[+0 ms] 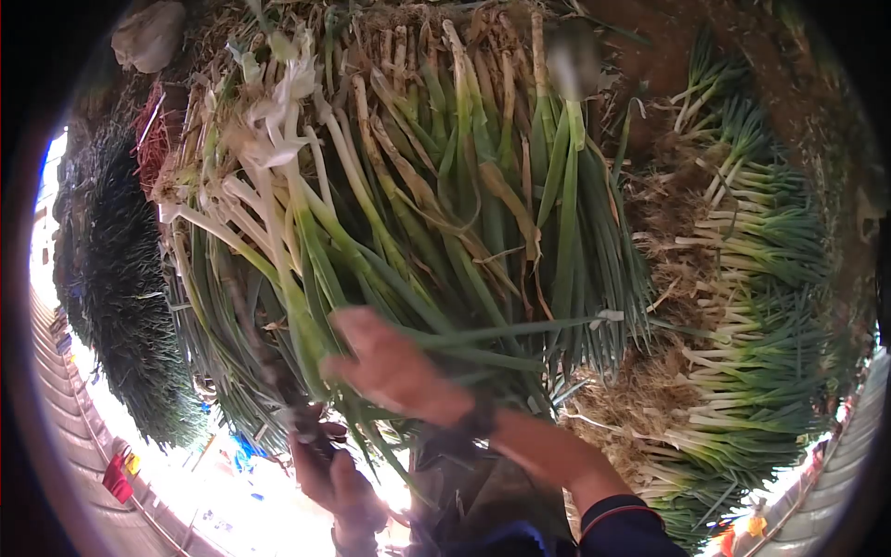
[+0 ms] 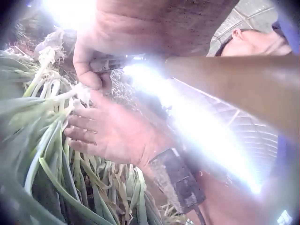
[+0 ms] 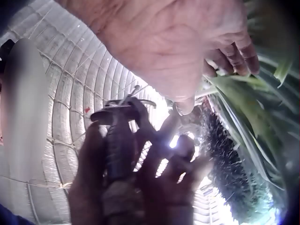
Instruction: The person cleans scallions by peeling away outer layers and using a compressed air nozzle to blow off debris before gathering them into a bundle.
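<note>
Long green onions, white stalks and roots toward the top, lie in a thick heap in the head view. Over their leaves is my right hand, fingers extended; the left wrist view shows the same hand palm in sight, fingertips beside the leaves. Whether it touches them I cannot tell. Lower and to the left, my left hand grips a dark tool handle, also visible in the right wrist view. Fingers of my left hand curl round a dark piece in the left wrist view.
Another row of onions runs down the right side, roots inward. At the left stands a dark green heap beside a reddish bundle. A pale lump lies top left. A blurred brown bar crosses the left wrist view.
</note>
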`<move>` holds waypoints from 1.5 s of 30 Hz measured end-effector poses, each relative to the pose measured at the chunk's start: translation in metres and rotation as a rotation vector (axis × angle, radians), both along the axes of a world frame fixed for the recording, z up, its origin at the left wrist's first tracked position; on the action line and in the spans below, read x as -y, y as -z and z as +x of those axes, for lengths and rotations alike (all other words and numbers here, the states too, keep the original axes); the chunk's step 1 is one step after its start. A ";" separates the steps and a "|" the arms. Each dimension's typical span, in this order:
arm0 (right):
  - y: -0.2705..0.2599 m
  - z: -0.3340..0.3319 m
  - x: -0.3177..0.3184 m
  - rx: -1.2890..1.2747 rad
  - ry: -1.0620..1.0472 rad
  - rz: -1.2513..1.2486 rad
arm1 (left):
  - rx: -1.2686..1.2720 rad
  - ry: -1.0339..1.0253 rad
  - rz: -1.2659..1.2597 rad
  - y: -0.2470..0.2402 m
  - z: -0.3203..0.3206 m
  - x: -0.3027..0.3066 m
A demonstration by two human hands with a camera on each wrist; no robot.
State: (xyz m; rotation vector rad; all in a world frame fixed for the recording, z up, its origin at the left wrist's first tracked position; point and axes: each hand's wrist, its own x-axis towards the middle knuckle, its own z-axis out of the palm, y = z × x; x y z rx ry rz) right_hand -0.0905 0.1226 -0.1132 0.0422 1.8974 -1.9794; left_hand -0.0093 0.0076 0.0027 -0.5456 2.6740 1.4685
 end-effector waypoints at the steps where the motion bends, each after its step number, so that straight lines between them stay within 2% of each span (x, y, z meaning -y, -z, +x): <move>1: 0.024 -0.005 -0.021 0.013 0.075 0.179 | 0.060 0.025 0.037 0.000 -0.002 -0.008; 2: 0.046 -0.015 -0.050 0.025 0.149 0.360 | 0.102 0.011 0.083 0.006 0.002 -0.012; 4: 0.085 -0.040 -0.119 0.117 0.333 0.633 | 0.160 0.153 0.058 0.017 0.002 -0.016; 5: 0.138 -0.036 -0.147 -0.035 0.503 0.866 | 0.203 0.148 0.107 0.023 0.011 -0.015; 6: 0.180 -0.039 -0.176 -0.085 0.622 1.008 | 0.184 0.268 0.026 0.027 0.009 -0.017; 8: 0.201 -0.060 -0.224 0.107 0.565 1.146 | 0.233 0.415 -0.004 0.033 0.011 -0.015; 9: 0.207 -0.074 -0.231 0.105 0.562 1.143 | 0.243 0.444 -0.025 0.040 0.015 -0.016; 11: 0.207 -0.095 -0.241 0.325 0.443 1.240 | 0.238 0.530 -0.010 0.043 0.008 -0.025; 12: 0.210 -0.101 -0.242 0.330 0.438 1.236 | 0.247 0.556 -0.002 0.045 0.008 -0.029; 15: 0.220 -0.111 -0.233 -0.032 0.398 1.544 | 0.302 0.577 0.033 0.047 0.010 -0.038; 16: 0.225 -0.111 -0.232 -0.029 0.396 1.540 | 0.306 0.576 0.030 0.048 0.011 -0.041; 18: 0.228 -0.111 -0.233 0.023 0.552 1.601 | 0.266 0.611 0.023 0.051 0.015 -0.045; 19: 0.226 -0.109 -0.235 0.025 0.554 1.604 | 0.275 0.608 0.029 0.052 0.017 -0.048; 21: 0.222 -0.108 -0.235 0.260 0.467 1.358 | 0.288 0.624 0.043 0.055 0.020 -0.051; 22: 0.224 -0.108 -0.237 0.259 0.471 1.356 | 0.304 0.635 0.054 0.054 0.021 -0.053; 24: 0.225 -0.112 -0.237 0.461 0.371 1.264 | 0.299 0.649 0.035 0.051 0.023 -0.056; 26: 0.224 -0.106 -0.237 0.441 0.425 1.274 | 0.293 0.660 0.016 0.050 0.026 -0.057; 32: 0.208 -0.066 -0.259 0.349 0.291 1.086 | 0.355 0.560 -0.001 0.040 0.028 -0.061; 34: 0.193 -0.036 -0.270 0.274 0.313 0.892 | 0.309 0.554 -0.021 0.039 0.031 -0.058; 37: 0.144 0.016 -0.294 0.314 0.342 0.625 | 0.308 0.538 -0.022 0.029 0.031 -0.059; 40: 0.057 0.060 -0.300 0.368 0.312 0.389 | 0.326 0.551 0.003 0.021 0.032 -0.058; 42: 0.012 0.092 -0.292 0.561 0.262 0.414 | 0.355 0.563 0.009 0.013 0.037 -0.058; 45: -0.026 0.137 -0.253 0.635 0.198 0.357 | 0.409 0.585 0.020 0.002 0.045 -0.059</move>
